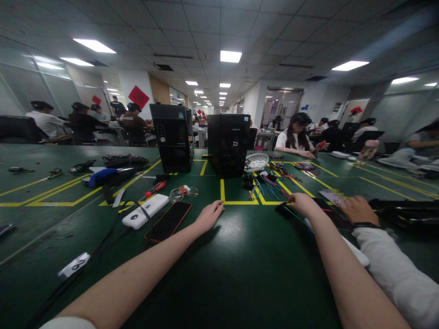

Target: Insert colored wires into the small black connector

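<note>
My left hand [209,215] rests on the green table [240,265], fingers loosely curled, holding nothing, just right of a dark phone [168,221]. My right hand [302,204] lies palm down at the edge of a black flat part [291,209] and touches thin coloured wires [298,217]; its fingertips are hidden. Beyond my hands stand two black computer towers [173,137] [228,144] on yellow floor-style markings.
A co-worker's hand [358,209] and white sleeve [398,269] lie to my right. A white power bank [146,211], a red screwdriver [155,188], clear safety glasses [183,193], a white basket [256,161], a tangle of cables [270,183] and tools lie around. Several people sit at the table's far sides.
</note>
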A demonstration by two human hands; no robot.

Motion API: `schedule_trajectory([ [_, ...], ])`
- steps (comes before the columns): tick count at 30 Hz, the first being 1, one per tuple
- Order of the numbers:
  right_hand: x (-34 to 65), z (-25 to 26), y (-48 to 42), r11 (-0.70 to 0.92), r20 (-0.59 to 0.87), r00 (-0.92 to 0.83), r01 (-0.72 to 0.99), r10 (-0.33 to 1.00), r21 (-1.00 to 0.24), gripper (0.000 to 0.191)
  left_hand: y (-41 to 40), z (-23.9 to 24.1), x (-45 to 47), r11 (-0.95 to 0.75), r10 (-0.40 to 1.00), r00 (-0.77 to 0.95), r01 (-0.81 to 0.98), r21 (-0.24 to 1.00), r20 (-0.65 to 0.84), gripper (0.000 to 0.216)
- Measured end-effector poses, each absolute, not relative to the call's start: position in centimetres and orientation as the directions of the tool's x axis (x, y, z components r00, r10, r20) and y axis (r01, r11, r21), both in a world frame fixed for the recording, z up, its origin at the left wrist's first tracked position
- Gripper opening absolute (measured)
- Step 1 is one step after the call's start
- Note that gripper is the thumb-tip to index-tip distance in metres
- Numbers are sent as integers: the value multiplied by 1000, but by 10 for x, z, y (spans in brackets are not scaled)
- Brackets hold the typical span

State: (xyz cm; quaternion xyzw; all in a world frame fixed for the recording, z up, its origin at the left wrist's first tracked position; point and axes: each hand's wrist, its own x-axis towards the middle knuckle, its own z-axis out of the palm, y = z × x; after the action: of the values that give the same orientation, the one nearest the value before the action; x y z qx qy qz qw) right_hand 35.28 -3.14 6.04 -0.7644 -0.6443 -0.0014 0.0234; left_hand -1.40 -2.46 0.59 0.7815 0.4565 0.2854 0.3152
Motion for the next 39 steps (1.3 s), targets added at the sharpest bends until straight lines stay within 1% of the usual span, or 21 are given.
schedule_trajectory([
  [8,349,64,-33,-147,38,149,988,988,-54,22,-23,4,-11,-414,891,408,553,723,199,40],
  [12,350,64,-32,-124,64,129,990,990,-72,24,-24,4,-12,-410,891,411,549,728,192,41],
  [14,352,62,-31,-115,52,119,991,992,-70,23,-25,5,-13,-402,893,411,549,733,183,42],
  [18,354,59,-29,-118,22,120,992,993,-48,20,-25,6,-14,-399,891,420,536,744,174,43],
  [21,353,57,-28,-110,0,110,994,994,-24,28,-23,4,-14,-398,892,416,539,742,177,43],
  [25,343,59,-29,-92,-45,94,994,995,50,39,-23,3,-13,-384,898,408,543,746,165,44],
  [29,328,62,-31,-113,-95,124,987,988,115,38,-26,7,-13,-385,896,414,550,741,158,42],
  [32,321,64,-32,-132,-105,145,984,984,120,34,-26,8,-13,-379,897,417,555,740,147,42],
  [39,327,62,-32,-117,-133,131,987,982,107,38,-20,0,-13,-413,889,417,554,723,188,41],
])
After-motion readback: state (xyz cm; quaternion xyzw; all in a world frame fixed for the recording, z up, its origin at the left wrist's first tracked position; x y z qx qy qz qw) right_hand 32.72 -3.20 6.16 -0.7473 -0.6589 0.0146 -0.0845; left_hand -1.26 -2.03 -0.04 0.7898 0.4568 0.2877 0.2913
